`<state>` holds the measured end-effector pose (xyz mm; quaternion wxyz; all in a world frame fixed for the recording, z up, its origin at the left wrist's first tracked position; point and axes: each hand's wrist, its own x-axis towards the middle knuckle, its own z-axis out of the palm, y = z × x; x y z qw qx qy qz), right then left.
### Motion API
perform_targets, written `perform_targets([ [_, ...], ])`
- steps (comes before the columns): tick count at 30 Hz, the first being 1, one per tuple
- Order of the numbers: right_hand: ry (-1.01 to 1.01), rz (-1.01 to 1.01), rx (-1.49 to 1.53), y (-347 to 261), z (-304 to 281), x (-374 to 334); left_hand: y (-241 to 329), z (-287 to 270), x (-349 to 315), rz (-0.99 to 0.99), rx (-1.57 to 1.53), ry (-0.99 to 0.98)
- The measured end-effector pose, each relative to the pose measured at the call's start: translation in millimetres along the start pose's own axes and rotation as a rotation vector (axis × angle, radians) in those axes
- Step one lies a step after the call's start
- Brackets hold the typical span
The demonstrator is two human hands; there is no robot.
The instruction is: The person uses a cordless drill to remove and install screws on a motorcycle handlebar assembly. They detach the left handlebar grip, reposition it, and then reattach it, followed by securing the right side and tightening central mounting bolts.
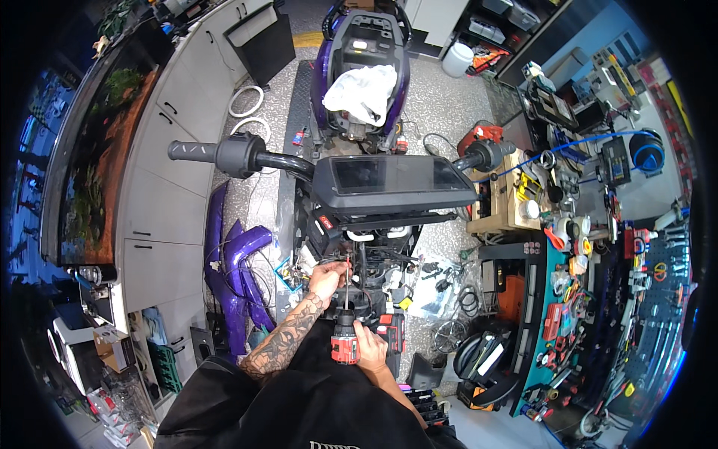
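Observation:
My right hand (372, 349) is wrapped around the grip of a red and black cordless drill (345, 349), its battery sticking out to the right. A long thin bit (346, 296) runs from the chuck away from me, toward the opened front of a scooter. Beside the bit's far end, my left hand (326, 280) is closed, thumb and fingers pinching its shaft; the exact fingertip contact is too small to see clearly. Just beyond both hands stands the scooter's handlebar, with a dark display (396, 179) in its middle. Exposed frame parts and cables lie under it.
Purple body panels (238, 269) lean at the left, by grey cabinets (168, 187). The scooter's rear (363, 52) carries a white plastic bag (361, 93). Tools crowd the workbench (565, 299) on the right. A clear plastic sheet (437, 295) with small parts lies on the floor.

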<state>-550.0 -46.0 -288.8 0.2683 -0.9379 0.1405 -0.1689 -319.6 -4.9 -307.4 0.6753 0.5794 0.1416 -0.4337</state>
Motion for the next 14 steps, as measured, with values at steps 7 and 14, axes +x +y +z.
perform_targets([
  [7,0.021,0.067,0.118,-5.1,0.8,2.2,0.2,-2.9,-0.6,0.019,-0.013,-0.030],
  [14,0.009,0.096,0.124,-12.3,-7.3,2.3,6.3,5.7,-4.1,-0.019,-0.061,0.061],
])
